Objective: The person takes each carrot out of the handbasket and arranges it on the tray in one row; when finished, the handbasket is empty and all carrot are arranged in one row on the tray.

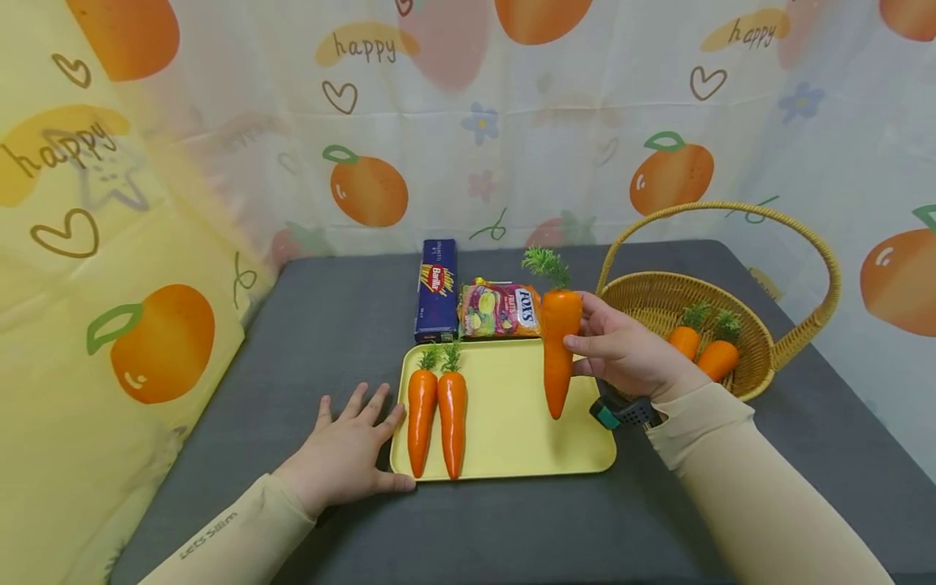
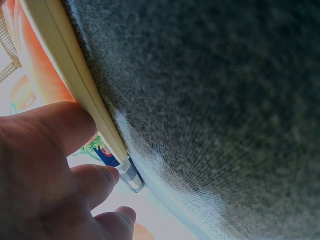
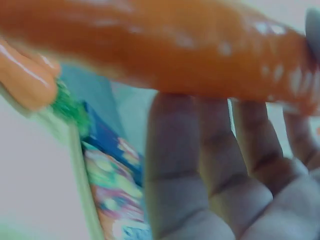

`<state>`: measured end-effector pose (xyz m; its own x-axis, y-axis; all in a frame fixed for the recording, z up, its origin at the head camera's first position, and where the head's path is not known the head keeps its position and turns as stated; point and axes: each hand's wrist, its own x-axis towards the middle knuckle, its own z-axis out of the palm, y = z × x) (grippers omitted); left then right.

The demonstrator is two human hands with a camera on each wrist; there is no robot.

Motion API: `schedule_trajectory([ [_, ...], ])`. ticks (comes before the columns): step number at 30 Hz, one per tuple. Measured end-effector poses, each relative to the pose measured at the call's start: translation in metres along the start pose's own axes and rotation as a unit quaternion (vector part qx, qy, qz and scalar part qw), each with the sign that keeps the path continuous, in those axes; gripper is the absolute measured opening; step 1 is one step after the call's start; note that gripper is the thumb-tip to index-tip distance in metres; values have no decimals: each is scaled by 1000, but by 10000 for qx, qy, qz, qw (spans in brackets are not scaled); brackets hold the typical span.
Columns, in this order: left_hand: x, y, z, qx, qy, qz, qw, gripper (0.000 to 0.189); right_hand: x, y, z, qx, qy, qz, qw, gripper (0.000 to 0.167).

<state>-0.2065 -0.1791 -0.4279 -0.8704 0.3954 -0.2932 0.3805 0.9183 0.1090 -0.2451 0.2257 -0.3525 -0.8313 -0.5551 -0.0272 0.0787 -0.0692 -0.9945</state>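
Note:
My right hand [image 1: 621, 345] grips an orange carrot [image 1: 559, 345] with a green leafy top, held tip down above the right part of a yellow tray [image 1: 512, 431]. In the right wrist view the fingers [image 3: 175, 150] lie along the underside of this carrot [image 3: 200, 50]. Two more carrots, one [image 1: 421, 418] beside the other [image 1: 452, 418], lie side by side at the tray's left end, tops pointing away. Spread flat, my left hand [image 1: 347, 455] rests on the table at the tray's left edge. In the left wrist view a finger [image 2: 75, 122] touches the tray rim [image 2: 82, 85].
A wicker basket [image 1: 636, 296] with a tall handle stands at the right, two carrots [image 1: 717, 359] inside. Behind the tray lie a blue Barilla spaghetti box [image 1: 436, 292] and a Fox's candy bag [image 1: 497, 310]. A printed curtain [image 1: 439, 106] hangs behind the grey table [image 1: 322, 325].

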Motion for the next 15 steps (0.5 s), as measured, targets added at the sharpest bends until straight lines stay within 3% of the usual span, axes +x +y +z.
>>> schedule_trajectory([
  [4, 0, -1, 1, 51, 19, 14, 10000, 117, 14, 17, 16, 260, 372, 406, 9981, 62],
  [8, 0, -2, 1, 93, 53, 35, 9999, 116, 31, 36, 31, 317, 790, 903, 9923, 56],
  [15, -1, -2, 2, 76, 77, 12, 9999, 116, 57, 66, 55, 368, 1769, 1676, 9692, 62],
])
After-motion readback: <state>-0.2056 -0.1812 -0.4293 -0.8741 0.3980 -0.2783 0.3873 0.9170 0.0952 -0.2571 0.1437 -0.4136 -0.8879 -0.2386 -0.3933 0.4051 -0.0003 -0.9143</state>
